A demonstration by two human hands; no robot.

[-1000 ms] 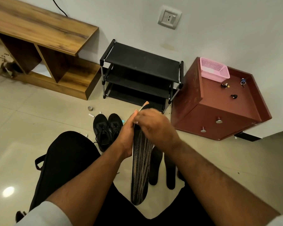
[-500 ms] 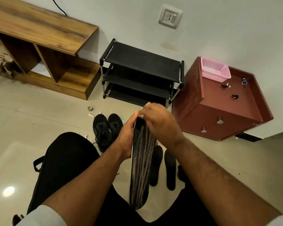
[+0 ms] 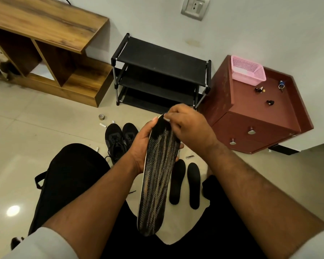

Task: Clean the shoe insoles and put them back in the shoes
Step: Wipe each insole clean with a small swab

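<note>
1. Head view, the only one: one patterned insole held up at frame center, long axis running 12 to 6 o'clock, toe end at the top.
2. Left hand grips the insole's upper part from the 9 o'clock edge, fingers curled behind it, thumb along its edge.
3. Right hand sits at the insole's 1 o'clock; fingers curled, fingertips pinching the toe end.
4. Two black insoles lie flat on the floor at 3 o'clock of the held one, side by side, just apart.
5. Two black shoes stand as a pair on the floor at 10 o'clock of the held insole, touching each other.
6. One black shoe rack at 12 o'clock, three shelves.
7. One wooden shelf unit at 10 o'clock.
8. One maroon cabinet at 2 o'clock, two knobs; one pink basket on its top.
9. One black bag on the floor at 8 o'clock.
</note>
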